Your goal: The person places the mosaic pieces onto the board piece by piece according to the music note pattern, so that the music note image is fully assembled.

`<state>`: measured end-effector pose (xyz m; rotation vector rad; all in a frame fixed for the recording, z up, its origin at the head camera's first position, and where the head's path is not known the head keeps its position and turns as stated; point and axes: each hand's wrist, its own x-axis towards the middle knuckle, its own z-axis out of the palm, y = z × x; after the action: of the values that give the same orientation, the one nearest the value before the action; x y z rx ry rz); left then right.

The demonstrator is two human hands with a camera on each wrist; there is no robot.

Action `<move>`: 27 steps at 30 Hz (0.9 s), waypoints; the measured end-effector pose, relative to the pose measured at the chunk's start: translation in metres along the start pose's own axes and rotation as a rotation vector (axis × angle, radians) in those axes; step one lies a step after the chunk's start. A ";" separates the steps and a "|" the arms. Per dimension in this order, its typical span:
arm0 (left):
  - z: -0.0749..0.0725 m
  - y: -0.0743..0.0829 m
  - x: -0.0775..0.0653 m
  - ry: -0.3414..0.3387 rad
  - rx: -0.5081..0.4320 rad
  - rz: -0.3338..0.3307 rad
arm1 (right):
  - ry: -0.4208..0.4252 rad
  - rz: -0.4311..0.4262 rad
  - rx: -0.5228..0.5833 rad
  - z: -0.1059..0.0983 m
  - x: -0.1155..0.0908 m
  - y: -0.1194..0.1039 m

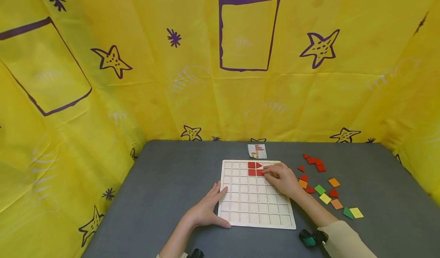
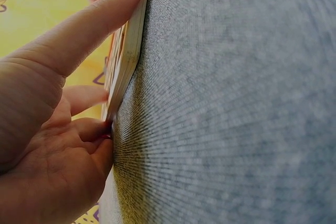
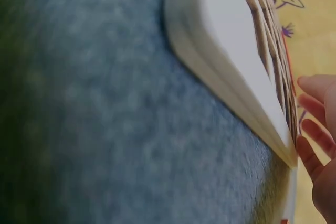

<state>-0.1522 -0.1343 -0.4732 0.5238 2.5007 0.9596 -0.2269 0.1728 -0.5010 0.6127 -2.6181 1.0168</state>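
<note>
A white square board (image 1: 240, 208) with a raised grid lies on the grey table. Red tiles (image 1: 252, 165), some square and one pointed, sit in cells near its far edge. My left hand (image 1: 206, 208) rests at the near left corner, fingers spread along the left side and thumb on the near edge. In the left wrist view the thumb (image 2: 100, 24) lies straight against the board's rim. My right hand (image 1: 282, 178) reaches over the board's right side, its fingertips touching the right end of a red tile in the second row. The right wrist view shows those fingers (image 3: 317, 90) loosely bent.
Loose red tiles (image 1: 320, 168) lie right of the board, with orange tiles (image 1: 334, 182), green tiles (image 1: 320, 189) and yellow tiles (image 1: 356, 212). A small pattern card (image 1: 252, 148) lies beyond the board. A yellow patterned cloth (image 1: 206, 109) hangs behind the table.
</note>
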 end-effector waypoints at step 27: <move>0.000 -0.001 -0.001 -0.002 0.002 -0.007 | 0.056 0.345 -0.126 -0.077 -0.029 0.063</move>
<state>-0.1518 -0.1351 -0.4737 0.5162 2.5000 0.9536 -0.2247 0.2757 -0.4933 0.1015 -2.7689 0.9309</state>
